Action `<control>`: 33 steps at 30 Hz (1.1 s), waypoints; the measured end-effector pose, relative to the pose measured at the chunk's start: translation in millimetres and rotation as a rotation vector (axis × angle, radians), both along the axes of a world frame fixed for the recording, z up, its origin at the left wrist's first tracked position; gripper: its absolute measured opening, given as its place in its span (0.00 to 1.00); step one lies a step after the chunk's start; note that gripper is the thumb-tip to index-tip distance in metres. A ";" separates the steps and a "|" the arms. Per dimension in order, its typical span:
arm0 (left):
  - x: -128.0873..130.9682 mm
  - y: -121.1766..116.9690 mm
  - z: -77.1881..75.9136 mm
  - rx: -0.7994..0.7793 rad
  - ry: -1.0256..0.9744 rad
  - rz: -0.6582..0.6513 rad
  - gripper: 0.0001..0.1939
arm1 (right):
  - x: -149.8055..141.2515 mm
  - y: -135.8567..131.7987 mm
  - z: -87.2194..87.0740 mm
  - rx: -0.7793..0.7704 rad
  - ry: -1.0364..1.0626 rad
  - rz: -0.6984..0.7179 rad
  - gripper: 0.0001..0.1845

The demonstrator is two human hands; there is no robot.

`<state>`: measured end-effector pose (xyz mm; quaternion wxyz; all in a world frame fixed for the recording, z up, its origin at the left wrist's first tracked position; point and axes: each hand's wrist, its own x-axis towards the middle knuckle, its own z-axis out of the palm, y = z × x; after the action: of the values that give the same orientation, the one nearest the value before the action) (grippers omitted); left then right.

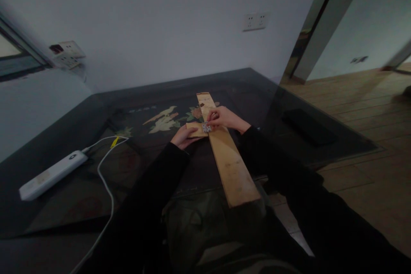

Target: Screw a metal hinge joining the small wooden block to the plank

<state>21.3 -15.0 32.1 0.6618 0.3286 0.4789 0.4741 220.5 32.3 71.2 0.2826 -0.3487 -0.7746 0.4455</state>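
Observation:
A long wooden plank [229, 160] lies on a dark glass-topped table [135, 167], running from the far middle toward my lap. A short wooden block [195, 129] butts against its left side, and a small metal hinge [206, 128] sits across the joint. My left hand [183, 136] grips the short block from below. My right hand [224, 118] rests on the plank with its fingers pinched at the hinge; whether they hold anything small I cannot make out.
A white power strip [51, 174] with a white cable [107, 188] lies at the table's left. A dark flat object [310, 126] rests on the right side. Wall sockets [255, 21] sit behind. Wooden floor [362, 137] spreads to the right.

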 end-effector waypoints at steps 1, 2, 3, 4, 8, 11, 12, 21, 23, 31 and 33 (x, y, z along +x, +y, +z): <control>-0.5 0.2 -0.7 0.004 -0.003 -0.004 0.22 | -1.2 1.0 -3.8 -0.013 0.034 -0.025 0.06; -1.0 0.4 -1.5 0.008 -0.008 -0.005 0.22 | -2.4 1.7 -6.9 -0.019 0.057 -0.054 0.06; -1.4 0.6 -2.2 0.010 -0.013 -0.004 0.23 | -3.4 2.3 -9.4 -0.022 0.071 -0.082 0.05; -1.7 0.7 -2.8 0.012 -0.019 0.001 0.23 | -4.0 2.8 -11.1 -0.021 0.077 -0.108 0.05; -1.3 0.3 -3.0 0.014 -0.037 0.026 0.23 | -4.0 5.4 -13.9 -0.001 0.092 -0.179 0.04; 0.4 -1.4 -0.6 0.008 -0.047 0.045 0.22 | -4.5 7.1 -15.6 -0.001 0.113 -0.212 0.02; 1.0 -2.2 0.6 0.006 -0.048 0.047 0.22 | -5.2 7.4 -16.5 0.012 0.109 -0.231 0.02; 4.5 -4.4 4.1 -0.007 -0.028 0.069 0.21 | -10.6 3.0 -23.4 0.283 -0.036 -0.308 0.02; 4.1 -3.4 2.5 -0.005 0.002 0.072 0.21 | -9.9 1.2 -22.4 0.297 -0.044 -0.296 0.04; 2.6 -1.0 -1.6 -0.006 -0.003 0.070 0.22 | -9.0 -3.3 -16.4 0.320 -0.033 -0.286 0.04; 2.1 -0.9 -2.0 -0.005 -0.005 0.068 0.22 | -10.4 -4.7 -18.1 0.358 -0.044 -0.287 0.05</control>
<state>23.4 -15.9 30.1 0.6474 0.3090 0.4894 0.4958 210.1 27.5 53.2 0.3835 -0.4092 -0.7897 0.2486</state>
